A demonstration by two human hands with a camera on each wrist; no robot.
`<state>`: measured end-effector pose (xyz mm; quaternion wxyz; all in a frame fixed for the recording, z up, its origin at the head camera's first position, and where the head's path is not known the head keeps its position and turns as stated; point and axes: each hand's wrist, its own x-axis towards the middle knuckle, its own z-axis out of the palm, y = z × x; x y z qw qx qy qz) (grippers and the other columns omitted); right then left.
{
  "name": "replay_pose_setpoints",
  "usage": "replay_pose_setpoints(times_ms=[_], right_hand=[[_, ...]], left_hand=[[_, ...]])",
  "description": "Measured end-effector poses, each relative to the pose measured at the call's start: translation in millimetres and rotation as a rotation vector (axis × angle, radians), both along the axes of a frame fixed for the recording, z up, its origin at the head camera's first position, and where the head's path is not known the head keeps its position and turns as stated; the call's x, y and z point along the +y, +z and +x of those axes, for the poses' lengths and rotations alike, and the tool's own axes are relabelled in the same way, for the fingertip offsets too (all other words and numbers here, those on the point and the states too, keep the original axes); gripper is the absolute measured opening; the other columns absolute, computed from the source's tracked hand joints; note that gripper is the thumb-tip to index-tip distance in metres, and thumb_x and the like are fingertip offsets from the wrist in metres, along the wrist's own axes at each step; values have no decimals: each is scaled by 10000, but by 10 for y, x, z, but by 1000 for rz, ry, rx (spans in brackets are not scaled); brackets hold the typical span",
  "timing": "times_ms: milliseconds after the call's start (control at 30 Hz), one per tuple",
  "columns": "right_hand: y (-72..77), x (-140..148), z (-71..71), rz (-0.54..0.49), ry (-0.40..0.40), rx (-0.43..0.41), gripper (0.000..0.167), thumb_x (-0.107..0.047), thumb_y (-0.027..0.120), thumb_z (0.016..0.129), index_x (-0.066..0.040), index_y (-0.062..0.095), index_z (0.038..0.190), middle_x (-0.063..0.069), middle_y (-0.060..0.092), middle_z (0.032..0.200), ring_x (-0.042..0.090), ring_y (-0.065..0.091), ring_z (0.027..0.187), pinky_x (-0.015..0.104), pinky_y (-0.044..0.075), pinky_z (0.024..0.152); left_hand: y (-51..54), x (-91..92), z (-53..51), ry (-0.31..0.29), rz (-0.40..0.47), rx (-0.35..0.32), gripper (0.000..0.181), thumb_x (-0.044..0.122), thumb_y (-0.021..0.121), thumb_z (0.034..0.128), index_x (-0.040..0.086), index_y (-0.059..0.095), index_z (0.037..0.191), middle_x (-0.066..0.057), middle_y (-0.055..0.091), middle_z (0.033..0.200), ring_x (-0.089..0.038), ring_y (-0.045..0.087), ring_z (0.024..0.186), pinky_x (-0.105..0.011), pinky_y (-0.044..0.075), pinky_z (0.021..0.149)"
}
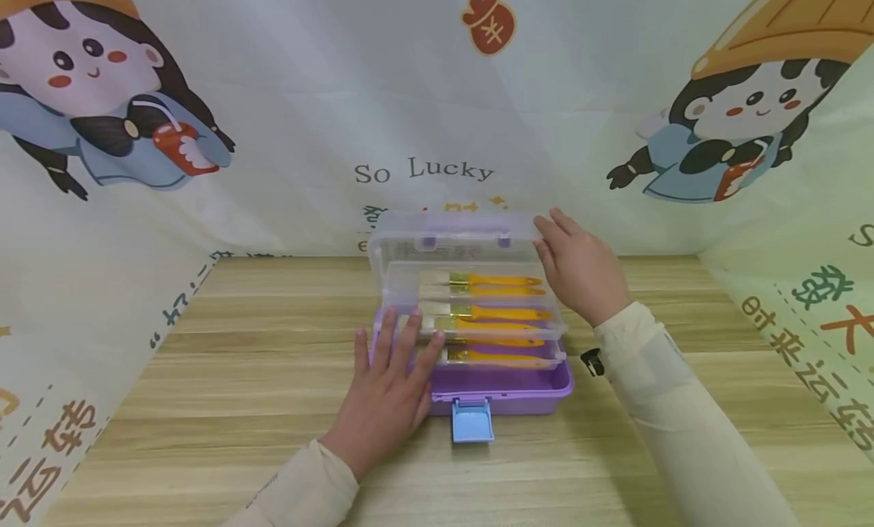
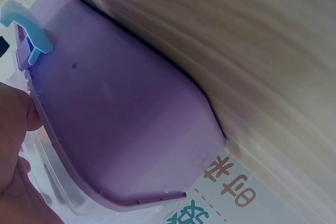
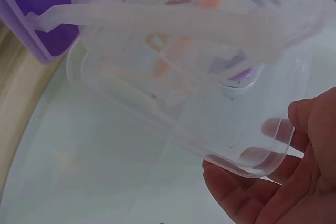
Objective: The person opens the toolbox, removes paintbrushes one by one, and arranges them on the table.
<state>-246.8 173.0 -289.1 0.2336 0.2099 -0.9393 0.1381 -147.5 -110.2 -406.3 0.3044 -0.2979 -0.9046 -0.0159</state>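
My sleeves (image 1: 683,436) close up, purple box (image 1: 481,380) behind

My right hand (image 1: 583,269) pinches the corner of the clear lid (image 1: 464,227), which is up. My left hand (image 1: 389,394) touches the box's left side, fingers apart. The box sits on the table (image 1: 239,375), with yellow-handled brushes (image 1: 508,314) in clear trays (image 1: 556,331) and a blue latch (image 1: 473,423) in front.

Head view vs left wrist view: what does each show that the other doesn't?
Only head: the right hand holding the clear lid's corner, the yellow brush handles in the box, and the "So Lucky" lettering.

Only left wrist: a small dark spot on the box's outer wall.

Both: the left hand at the purple box, the blue latch, and the wooden tabletop.
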Motion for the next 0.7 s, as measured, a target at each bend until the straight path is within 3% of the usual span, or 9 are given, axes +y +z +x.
replay_pose_setpoints(times_ms=[267,467,567,700], right_hand=[[13,7,-155,10,-29,-200,603,-327,527,1027,24,385,1496,269,317,1548,490,449,1298,591,392,1031],[22,14,-201,-42,2,-280,770,-394,549,1007,-23,188,1577,238,133,1620,458,252,1431,575,260,1129],[32,9,-149,-76,31,-254,803,-407,568,996,-53,159,1589,215,61,1636,426,133,1477,570,186,1158],[27,-72,82,-100,84,-84,726,-347,637,965,-5,335,1529,240,201,1602,422,199,1463,573,208,1153]], left_hand=[[1,13,3,14,-9,-4,693,306,573,904,107,361,1533,-229,113,1618,-503,64,1456,-690,69,1119],[7,9,-7,13,-5,-16,662,320,491,933,96,349,1540,-221,83,1627,-502,37,1460,-676,69,1126],[19,-1,-14,20,-18,-22,652,333,449,945,94,348,1543,-213,68,1633,-497,34,1463,-671,71,1128],[24,-12,-29,24,-33,-29,652,338,456,944,94,358,1541,-202,53,1638,-486,12,1469,-669,64,1130]])
